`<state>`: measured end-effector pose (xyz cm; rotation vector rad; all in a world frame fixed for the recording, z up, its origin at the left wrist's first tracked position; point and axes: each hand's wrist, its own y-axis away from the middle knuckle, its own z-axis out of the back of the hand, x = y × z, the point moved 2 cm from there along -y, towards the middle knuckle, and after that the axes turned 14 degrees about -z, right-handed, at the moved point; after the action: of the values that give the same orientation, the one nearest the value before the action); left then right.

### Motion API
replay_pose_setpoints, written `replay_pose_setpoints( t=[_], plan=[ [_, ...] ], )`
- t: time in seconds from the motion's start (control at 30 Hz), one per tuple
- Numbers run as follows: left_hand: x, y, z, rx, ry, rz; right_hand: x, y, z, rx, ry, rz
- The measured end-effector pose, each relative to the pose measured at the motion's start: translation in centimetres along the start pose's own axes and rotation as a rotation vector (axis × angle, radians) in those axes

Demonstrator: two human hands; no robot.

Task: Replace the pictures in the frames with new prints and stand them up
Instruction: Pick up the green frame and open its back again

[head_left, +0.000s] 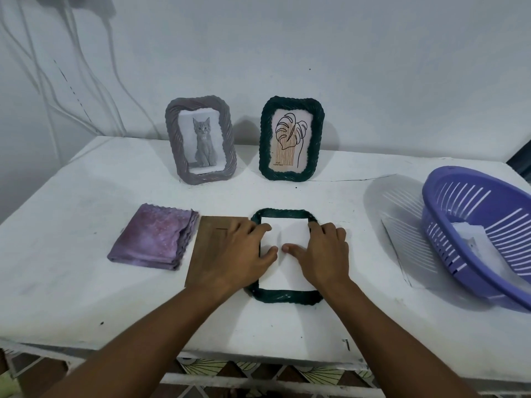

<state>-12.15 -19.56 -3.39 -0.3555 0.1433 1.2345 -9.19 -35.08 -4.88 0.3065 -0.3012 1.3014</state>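
Observation:
A dark green frame (pixel 283 297) lies face down on the white table, near the front edge. A white print (pixel 288 272) lies blank side up inside it. My left hand (pixel 238 254) and my right hand (pixel 321 254) press flat on the print, thumbs almost meeting at its middle. A brown backing board (pixel 208 248) lies left of the frame, partly under my left hand. At the back a grey-purple frame (pixel 201 139) with a cat picture and a dark green frame (pixel 291 137) with a leaf drawing stand upright against the wall.
A folded purple cloth (pixel 153 239) lies left of the board. A purple slotted plastic basket (pixel 482 237) sits at the right edge with white prints (pixel 474 239) inside. Cables hang on the wall at the back left.

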Motion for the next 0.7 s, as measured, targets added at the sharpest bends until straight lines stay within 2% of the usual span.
replay_pose_setpoints(
  t=[0.17,0.33,0.43,0.57,0.7],
  plan=[
    [-0.6,-0.1,0.4,-0.066,0.066,0.063,-0.1,0.1,-0.3,-0.020,-0.034,0.005],
    [-0.9,-0.2,0.1,-0.067,0.123,0.071,-0.1,0.3,-0.6,-0.061,-0.063,0.024],
    [-0.6,-0.2,-0.3,-0.086,0.212,0.115,-0.1,0.4,-0.6,-0.063,-0.146,0.077],
    [-0.5,-0.3,0.3,-0.086,0.213,0.127,0.0,0.4,0.3,0.004,-0.304,0.199],
    [-0.1,-0.8,1.2,-0.114,0.661,0.198,0.0,0.1,2.3,0.193,-0.605,0.183]
  ],
)
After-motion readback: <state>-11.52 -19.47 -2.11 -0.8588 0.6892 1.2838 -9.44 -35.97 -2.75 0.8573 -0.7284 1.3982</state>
